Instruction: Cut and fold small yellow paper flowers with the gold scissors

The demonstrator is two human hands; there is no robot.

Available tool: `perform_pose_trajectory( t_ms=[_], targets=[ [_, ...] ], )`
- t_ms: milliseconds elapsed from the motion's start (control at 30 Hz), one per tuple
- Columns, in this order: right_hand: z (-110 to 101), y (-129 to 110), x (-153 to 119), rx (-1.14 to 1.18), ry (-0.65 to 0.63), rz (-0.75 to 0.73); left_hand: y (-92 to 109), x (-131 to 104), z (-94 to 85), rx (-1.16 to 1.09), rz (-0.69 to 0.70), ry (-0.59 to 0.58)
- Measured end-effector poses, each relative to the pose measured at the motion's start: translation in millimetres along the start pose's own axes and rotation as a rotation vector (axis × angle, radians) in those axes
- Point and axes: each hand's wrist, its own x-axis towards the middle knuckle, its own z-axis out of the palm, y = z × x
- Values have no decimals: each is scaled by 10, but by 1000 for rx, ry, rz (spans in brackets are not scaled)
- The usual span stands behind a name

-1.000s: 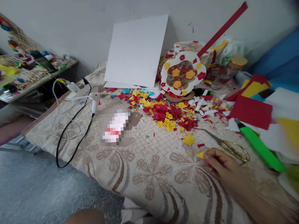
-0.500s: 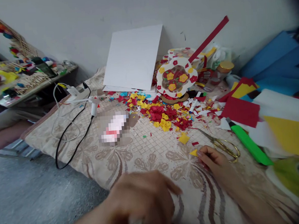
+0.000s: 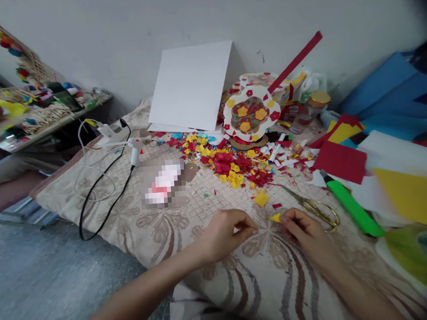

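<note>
My right hand (image 3: 302,227) pinches a small folded piece of yellow paper (image 3: 276,218) just above the patterned tablecloth. To its left, my left hand (image 3: 231,232) is closed, thumb and fingertips together; whether anything tiny is between them is hidden. The two hands are apart. Beyond the yellow piece lie a yellow paper square (image 3: 261,198) and a small red scrap (image 3: 277,205). Gold-handled scissors (image 3: 317,209) rest behind my right hand, blades pointing left and away.
A pile of red and yellow paper flowers (image 3: 228,164) spreads below a decorated flower-shaped lantern (image 3: 250,113) and a white board (image 3: 192,86). A green cutter (image 3: 354,207), coloured sheets, a glue gun (image 3: 134,153) and a blurred phone (image 3: 164,183) lie around. Another person sits far left.
My left hand has moved forward and away from the camera, down to the cloth beside my right hand. My right hand still holds the yellow piece in much the same place.
</note>
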Motion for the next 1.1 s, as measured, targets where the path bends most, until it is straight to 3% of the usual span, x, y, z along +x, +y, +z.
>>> perform_pose_trajectory(
  t_ms=[200, 467, 800, 1100],
  targets=[
    [-34, -8, 9, 20, 12, -14, -14, 164, 76, 33, -25, -27],
    [-101, -56, 88, -12, -10, -28, -79, 377, 142, -2, 97, 29],
    [-54, -125, 186, 84, -12, -67, -53, 857, 218, -69, 57, 17],
    [8, -69, 149, 31, 11, -40, -255, 829, 369, -176, 69, -53]
  ],
)
